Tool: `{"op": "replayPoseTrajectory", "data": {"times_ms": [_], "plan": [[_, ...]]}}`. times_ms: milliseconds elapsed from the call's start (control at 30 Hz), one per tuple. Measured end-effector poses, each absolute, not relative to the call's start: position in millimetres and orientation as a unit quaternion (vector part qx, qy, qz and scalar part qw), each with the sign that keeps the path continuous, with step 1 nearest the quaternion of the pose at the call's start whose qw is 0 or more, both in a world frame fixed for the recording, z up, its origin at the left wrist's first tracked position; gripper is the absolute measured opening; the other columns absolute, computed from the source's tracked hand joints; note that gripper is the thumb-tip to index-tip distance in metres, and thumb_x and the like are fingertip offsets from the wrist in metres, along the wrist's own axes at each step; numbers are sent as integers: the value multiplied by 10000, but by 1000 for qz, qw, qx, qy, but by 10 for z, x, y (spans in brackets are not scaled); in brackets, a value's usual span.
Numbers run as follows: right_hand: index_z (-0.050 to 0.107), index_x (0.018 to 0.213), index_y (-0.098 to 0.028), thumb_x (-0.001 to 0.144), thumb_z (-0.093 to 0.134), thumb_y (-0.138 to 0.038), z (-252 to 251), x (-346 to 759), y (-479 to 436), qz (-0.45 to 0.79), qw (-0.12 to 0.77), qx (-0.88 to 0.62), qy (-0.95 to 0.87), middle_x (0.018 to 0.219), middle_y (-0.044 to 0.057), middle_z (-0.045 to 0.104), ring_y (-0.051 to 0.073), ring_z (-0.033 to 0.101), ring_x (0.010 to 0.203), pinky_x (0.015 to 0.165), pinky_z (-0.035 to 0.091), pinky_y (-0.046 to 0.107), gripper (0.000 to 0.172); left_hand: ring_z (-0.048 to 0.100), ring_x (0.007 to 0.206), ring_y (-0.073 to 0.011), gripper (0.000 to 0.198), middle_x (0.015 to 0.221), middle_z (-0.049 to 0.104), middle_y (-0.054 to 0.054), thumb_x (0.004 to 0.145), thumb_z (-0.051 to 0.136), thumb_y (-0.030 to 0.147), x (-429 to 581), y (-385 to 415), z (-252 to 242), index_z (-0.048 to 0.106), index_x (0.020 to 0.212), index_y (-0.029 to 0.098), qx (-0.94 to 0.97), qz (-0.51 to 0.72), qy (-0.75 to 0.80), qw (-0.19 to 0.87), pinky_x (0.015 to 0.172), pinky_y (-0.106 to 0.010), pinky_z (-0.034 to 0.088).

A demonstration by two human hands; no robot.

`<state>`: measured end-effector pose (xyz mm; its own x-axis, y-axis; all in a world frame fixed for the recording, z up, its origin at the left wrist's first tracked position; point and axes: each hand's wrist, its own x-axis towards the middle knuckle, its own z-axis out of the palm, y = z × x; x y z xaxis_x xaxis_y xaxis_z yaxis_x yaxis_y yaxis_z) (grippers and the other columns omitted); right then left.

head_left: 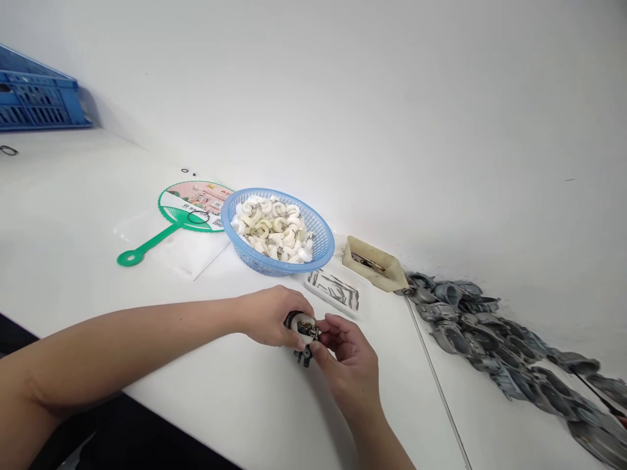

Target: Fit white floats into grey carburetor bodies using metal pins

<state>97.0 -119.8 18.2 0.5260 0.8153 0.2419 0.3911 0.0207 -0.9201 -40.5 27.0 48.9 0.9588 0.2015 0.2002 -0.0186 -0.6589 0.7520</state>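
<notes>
My left hand [272, 316] is wrapped round a small black housing with a white ring-shaped part and metal bits in it [306, 329], held above the white table. My right hand [350, 362] meets it from the right, thumb and fingertips closed at its metal-fitted side. Whether a separate small piece sits between those fingertips is too small to tell. Just beyond the hands stands a blue plastic basket [323, 241] heaped with white curved plastic parts [274, 228] that carry metal bits. Beside it lies a shallow white tray [345, 309] of thin dark metal pins [337, 287].
A cream bin [377, 277] with a few tools stands against the wall. Many grey metal housings [484, 339] lie piled along the right. On the left are a green-handled hand fan [157, 241], a black ring [185, 170] and a blue crate [44, 98]. A seam [435, 378] crosses the table.
</notes>
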Motion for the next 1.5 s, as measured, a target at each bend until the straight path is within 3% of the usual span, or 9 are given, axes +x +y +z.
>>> {"op": "replayPoseTrajectory", "data": {"times_ms": [467, 667, 933, 1067, 1167, 1300, 1500], "plan": [[514, 1132, -241, 714, 678, -352, 176, 1002, -1213, 193, 568, -642, -478, 1020, 86, 600, 189, 567, 822, 727, 530, 371, 463, 570, 808, -172, 291, 928, 617, -16, 679, 673, 307, -408, 268, 458, 616, 948, 211, 894, 144, 49, 421, 659, -253, 427], [448, 1238, -251, 658, 704, -449, 225, 1083, -1209, 165, 464, -659, -568, 1234, 109, 495, 270, 518, 1031, 821, 491, 419, 665, 571, 808, -167, 284, 944, 615, -10, 678, 665, 304, -411, 258, 455, 613, 942, 214, 892, 146, 49, 425, 668, -255, 432], [440, 1247, -242, 631, 753, -387, 173, 1059, -1152, 227, 449, -643, -577, 1170, 91, 561, 271, 566, 1030, 844, 506, 395, 706, 585, 849, -181, 350, 981, 628, -6, 645, 700, 294, -436, 256, 378, 620, 977, 218, 866, 165, 55, 468, 715, -262, 452], [483, 1200, -220, 630, 746, -374, 211, 1002, -1131, 219, 454, -655, -563, 1098, 87, 607, 263, 606, 962, 834, 516, 403, 645, 597, 833, -178, 346, 950, 642, 4, 645, 697, 274, -426, 252, 333, 628, 979, 218, 851, 169, 54, 494, 704, -257, 464], [514, 1158, -210, 623, 741, -376, 240, 951, -1126, 207, 451, -685, -533, 1062, 90, 626, 259, 619, 934, 794, 538, 391, 604, 585, 923, -217, 505, 1028, 635, -27, 612, 731, 321, -406, 258, 233, 592, 1085, 209, 839, 189, 67, 506, 799, -312, 467], [532, 1146, -216, 579, 743, -336, 250, 891, -1178, 165, 438, -739, -484, 1051, 84, 627, 265, 617, 925, 746, 556, 391, 617, 534, 1028, -269, 867, 1211, 538, -134, 598, 717, 498, -379, 294, 35, 396, 1315, 131, 801, 209, 108, 550, 895, -416, 439], [505, 1179, -231, 547, 755, -335, 214, 1113, -1509, 108, 502, -745, -425, 1101, 94, 597, 259, 604, 944, 713, 555, 380, 688, 528, 1043, -261, 787, 1213, 532, -167, 694, 610, 556, -433, 285, -73, 400, 1296, 94, 793, 205, 90, 567, 941, -442, 415]]}}
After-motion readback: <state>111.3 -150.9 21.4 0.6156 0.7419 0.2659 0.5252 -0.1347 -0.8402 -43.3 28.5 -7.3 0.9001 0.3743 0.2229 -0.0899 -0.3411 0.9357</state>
